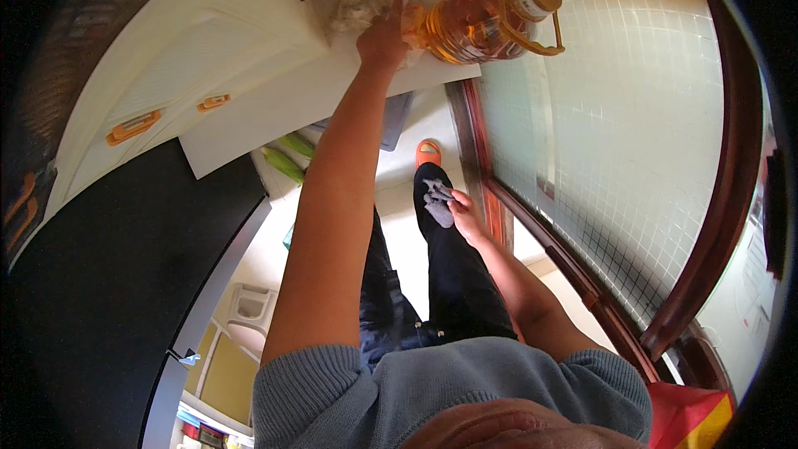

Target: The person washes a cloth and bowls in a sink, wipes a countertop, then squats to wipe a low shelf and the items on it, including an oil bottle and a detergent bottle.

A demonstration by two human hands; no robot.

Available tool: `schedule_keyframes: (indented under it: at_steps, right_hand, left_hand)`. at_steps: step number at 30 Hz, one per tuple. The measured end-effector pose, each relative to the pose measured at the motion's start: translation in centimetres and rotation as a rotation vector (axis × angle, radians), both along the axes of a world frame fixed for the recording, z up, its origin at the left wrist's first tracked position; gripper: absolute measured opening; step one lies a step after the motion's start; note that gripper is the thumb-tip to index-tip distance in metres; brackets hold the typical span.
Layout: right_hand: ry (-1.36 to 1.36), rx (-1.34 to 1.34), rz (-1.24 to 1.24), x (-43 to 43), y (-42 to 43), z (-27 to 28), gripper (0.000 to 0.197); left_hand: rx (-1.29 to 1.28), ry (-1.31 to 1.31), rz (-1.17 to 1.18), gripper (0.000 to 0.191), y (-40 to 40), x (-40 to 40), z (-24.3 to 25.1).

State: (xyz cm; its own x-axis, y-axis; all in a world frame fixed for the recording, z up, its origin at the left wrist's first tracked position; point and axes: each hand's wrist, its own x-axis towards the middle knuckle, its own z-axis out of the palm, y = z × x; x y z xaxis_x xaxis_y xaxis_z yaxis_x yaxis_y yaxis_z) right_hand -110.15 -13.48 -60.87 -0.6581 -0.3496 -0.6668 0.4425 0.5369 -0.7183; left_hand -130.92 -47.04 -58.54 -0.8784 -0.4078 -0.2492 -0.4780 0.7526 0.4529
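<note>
My left hand (381, 38) is stretched out over a white ledge (274, 100), at a crumpled clear plastic bag (361, 9) with pale contents I cannot make out. Right beside it stands a large clear plastic bottle (480, 15) of amber liquid, with a yellow cap and a yellow carrying handle. Whether the fingers grip the bag or only rest against it is not plain. Lower down, in front of my right leg, my right hand (467, 218) holds a bunched grey cloth (439, 204) between thumb and fingers.
A white cabinet with orange handles (214, 103) rises at the left, above a black surface (124, 274). To the right is a dark wood-framed glass panel (611, 106). Green corn cobs (283, 165) lie below the ledge. A pale plastic stool (251, 308) stands at lower left.
</note>
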Motion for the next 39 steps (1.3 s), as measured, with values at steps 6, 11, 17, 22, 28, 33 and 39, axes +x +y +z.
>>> schedule_keyframes:
  at_steps: [6, 11, 17, 22, 28, 33, 39]
  right_hand:
    - [-0.086, -0.093, -0.154, -2.3, 1.0, 0.5, 0.026]
    - [-0.049, -0.123, -0.12, -3.6, 0.7, 0.8, 0.013]
    - [-0.03, -0.126, -0.166, -2.4, -2.0, -2.3, 0.01]
    - [0.089, -0.169, -0.132, -4.1, -6.9, -4.6, 0.017]
    - [0.444, 0.152, 0.399, -9.9, -15.1, -14.0, 0.038]
    - [1.159, 0.353, 0.854, -14.7, -19.3, -27.5, 0.046]
    - [0.594, 0.231, 1.055, -19.4, -24.9, -25.4, 0.076]
  left_hand:
    - [0.006, -0.03, 0.09, 0.035, -1.8, 3.8, -0.6]
    - [0.214, 0.372, 0.186, 0.026, 0.9, 13.7, 2.0]
    - [0.749, 0.335, 0.661, 0.02, 6.3, 27.7, 5.1]
    - [0.815, 0.177, 0.786, 0.017, 8.6, 35.3, 1.1]
    - [0.871, 0.269, 1.145, 0.011, 10.1, 39.9, -6.1]
    - [0.798, 0.547, 1.301, 0.001, 10.7, 40.7, -13.0]
    - [0.699, 0.631, 1.436, 0.007, 10.0, 40.8, -15.0]
